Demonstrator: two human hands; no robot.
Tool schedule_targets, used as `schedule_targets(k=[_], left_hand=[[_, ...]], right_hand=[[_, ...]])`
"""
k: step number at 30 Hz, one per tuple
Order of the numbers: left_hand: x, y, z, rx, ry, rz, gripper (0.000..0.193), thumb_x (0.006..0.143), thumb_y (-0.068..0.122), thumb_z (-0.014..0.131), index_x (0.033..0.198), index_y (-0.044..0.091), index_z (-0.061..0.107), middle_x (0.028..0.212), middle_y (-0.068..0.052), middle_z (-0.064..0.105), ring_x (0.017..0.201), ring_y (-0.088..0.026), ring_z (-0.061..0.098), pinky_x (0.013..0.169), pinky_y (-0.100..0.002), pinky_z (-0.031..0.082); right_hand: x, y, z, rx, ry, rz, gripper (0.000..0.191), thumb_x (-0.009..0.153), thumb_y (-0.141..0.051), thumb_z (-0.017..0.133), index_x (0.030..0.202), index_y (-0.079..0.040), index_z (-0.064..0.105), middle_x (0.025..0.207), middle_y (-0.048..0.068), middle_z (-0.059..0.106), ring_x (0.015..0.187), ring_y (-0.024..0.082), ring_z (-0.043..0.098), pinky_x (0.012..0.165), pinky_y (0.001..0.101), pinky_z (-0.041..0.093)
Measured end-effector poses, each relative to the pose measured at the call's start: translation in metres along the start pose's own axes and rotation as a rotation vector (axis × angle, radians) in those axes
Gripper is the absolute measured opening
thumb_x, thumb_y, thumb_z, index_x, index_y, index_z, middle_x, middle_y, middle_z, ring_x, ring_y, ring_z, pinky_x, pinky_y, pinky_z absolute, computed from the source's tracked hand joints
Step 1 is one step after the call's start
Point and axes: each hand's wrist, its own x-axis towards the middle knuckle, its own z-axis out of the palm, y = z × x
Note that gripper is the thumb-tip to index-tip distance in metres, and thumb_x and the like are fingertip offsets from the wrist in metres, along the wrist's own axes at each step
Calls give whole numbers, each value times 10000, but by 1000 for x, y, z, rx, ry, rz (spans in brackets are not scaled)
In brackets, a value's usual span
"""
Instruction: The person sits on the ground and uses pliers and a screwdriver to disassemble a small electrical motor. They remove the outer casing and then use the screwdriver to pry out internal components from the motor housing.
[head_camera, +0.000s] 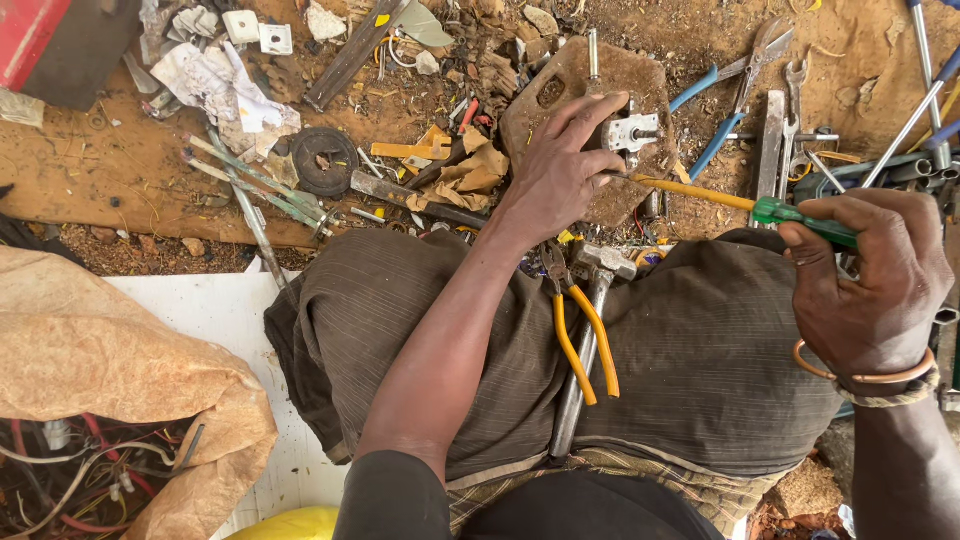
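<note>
Left hand (560, 170) pinning small metal part (630, 132) on stone slab (560, 75); right hand (865, 275) gripping screwdriver (745, 203) tight, tip at part. Slip likely: tip could skid into fingers.

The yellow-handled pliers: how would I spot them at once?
Start at the person's lap, covered in dark grey cloth. In the fold between the legs lie the pliers beside a metal hammer. Their two curved yellow handles set them apart from the hammer's plain grey shaft.
</note>
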Motion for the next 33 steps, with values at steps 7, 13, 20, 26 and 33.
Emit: schedule_targets(k=[7, 13, 20, 26, 33], left_hand=[[0, 0, 0, -2, -3, 2, 174, 843, 86, 785, 975, 193, 820, 1600, 23, 389, 1488, -240, 326, 1284, -434, 285], [1, -3, 4, 50, -8, 7, 198, 873, 69, 765, 1012, 198, 821, 1622, 30, 367, 1503, -236, 315, 1292, -451, 282], [1, -4, 3, 7, -38, 11, 190, 842, 114, 787, 1008, 204, 812, 1624, 42, 339, 1499, -237, 297, 1282, -449, 277], [-1, -3, 3, -9, -24, 5, 177, 838, 124, 794, 994, 207, 813, 1618, 51, 346, 1502, -235, 298, 1282, -438, 280], [0, -3, 2, 27, -43, 1, 167, 854, 103, 783, 988, 199, 810, 1629, 25, 342, 1499, -240, 307, 1275, -425, 294]], right_hand=[[0, 2, -1, -63, -58, 49, 318, 1077, -194, 779, 1190, 56, 618, 1083, 152, 629, 888, 218, 625, 777, 331, 565], [10, 11, -3, -111, -240, 233, 329, 1101, -290, 720, 1134, 32, 667, 892, 132, 634, 762, 206, 645, 650, 337, 528], [20, 23, -3, -122, -148, 5, 398, 1052, -269, 760, 1134, 101, 641, 907, 134, 601, 693, 217, 617, 619, 324, 529], [9, 25, -4, -80, -196, 11, 280, 1120, -250, 720, 1088, 15, 637, 919, 98, 592, 741, 185, 611, 642, 301, 521], [2, 48, 8, -177, -224, 40, 295, 1079, -251, 737, 951, -13, 620, 821, 86, 588, 686, 176, 582, 610, 316, 477]])
